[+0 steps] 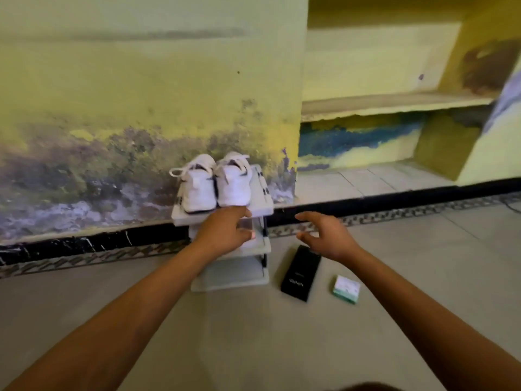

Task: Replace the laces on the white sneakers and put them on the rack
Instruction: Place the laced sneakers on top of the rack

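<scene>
Nearest to me, both bare forearms are reaching forward over the grey floor. On the floor right of the rack are lying a small white-and-green carton [346,289] and, just left of it, a long black rectangular box [300,273]. My right hand [324,237] is hovering above the black box, fingers spread, gripping nothing. My left hand [225,231] is resting palm-down at the near edge of the pale grey three-tier plastic shoe rack [263,210], fingers loosely extended and pinching nothing. Farther off, the pair of white sneakers [215,184] is sitting side by side on the top tier, heels toward me, against the stained yellow wall [141,94]. I am judging placement nearly complete: I should be steadying the light rack while squaring the heels and tucking the trailing white lace loop [177,172].
</scene>
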Motion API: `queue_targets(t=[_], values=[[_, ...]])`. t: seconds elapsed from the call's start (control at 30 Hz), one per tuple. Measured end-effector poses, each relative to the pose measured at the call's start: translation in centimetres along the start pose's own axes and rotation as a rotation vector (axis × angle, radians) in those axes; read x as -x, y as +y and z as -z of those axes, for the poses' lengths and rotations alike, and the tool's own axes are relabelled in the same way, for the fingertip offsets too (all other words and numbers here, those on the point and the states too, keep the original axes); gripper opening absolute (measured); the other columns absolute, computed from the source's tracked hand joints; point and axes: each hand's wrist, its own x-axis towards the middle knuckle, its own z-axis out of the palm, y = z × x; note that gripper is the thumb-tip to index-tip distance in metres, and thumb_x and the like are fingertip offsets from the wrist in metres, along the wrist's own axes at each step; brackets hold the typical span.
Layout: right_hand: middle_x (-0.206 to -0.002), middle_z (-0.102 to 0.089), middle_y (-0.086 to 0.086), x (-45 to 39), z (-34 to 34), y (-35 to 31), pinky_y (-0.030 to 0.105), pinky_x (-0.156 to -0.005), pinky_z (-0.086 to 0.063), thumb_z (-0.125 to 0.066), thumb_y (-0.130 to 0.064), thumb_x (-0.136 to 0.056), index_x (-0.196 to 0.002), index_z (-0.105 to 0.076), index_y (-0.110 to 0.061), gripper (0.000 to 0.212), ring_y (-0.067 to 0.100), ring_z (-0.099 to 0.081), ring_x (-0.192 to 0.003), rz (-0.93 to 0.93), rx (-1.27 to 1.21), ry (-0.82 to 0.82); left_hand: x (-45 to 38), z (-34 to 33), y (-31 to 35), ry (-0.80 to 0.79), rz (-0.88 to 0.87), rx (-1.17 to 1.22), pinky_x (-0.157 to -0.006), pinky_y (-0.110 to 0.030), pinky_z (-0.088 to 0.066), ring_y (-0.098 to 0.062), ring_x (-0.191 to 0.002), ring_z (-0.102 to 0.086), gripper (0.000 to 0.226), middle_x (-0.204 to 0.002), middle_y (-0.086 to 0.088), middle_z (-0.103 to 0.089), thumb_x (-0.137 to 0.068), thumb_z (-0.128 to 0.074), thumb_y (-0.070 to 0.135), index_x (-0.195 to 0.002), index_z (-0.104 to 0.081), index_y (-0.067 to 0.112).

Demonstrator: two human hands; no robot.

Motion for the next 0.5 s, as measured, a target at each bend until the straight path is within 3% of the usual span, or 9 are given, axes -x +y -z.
queue_targets(t=[0.23,0.43,0.5], values=[[-0.136,-0.054,0.001,5.0,-3.8,9.6,0.026,-0.099,-0.038,-0.061,-0.025,-0.090,-0.133,-0.050,-0.017,0.045,0.018,-0.050,-0.123,-0.191,0.024,-0.066,0.0,-10.1,1.3,-0.309,0.031,-0.087,-0.094,-0.035,-0.046,-0.020,-0.116,-0.053,0.056,-0.128,-0.002,-0.058,-0.078,-0.071,0.045,-0.126,-0.056,0.022],[-0.142,-0.046,0.001,2.9,-9.9,18.2,0.029,-0.099,-0.038,-0.064,-0.025,-0.087,-0.141,-0.039,-0.020,0.060,0.022,-0.046,-0.127,-0.430,0.128,-0.228,-5.3,-20.9,-1.3,-0.416,0.085,-0.067,-0.081,-0.031,-0.043,-0.025,-0.114,-0.052,0.069,-0.129,-0.006,-0.055,-0.076,-0.066,0.057,-0.133,-0.046,0.024],[-0.146,-0.041,0.002,1.4,-11.6,21.0,0.029,-0.101,-0.035,-0.065,-0.025,-0.085,-0.144,-0.035,-0.018,0.067,0.023,-0.042,-0.130,-0.479,0.174,-0.250,-7.1,-24.9,-2.2,-0.441,0.094,-0.093,-0.088,-0.035,-0.042,-0.029,-0.121,-0.047,0.081,-0.137,-0.007,-0.047,-0.074,-0.064,0.063,-0.141,-0.034,0.028]])
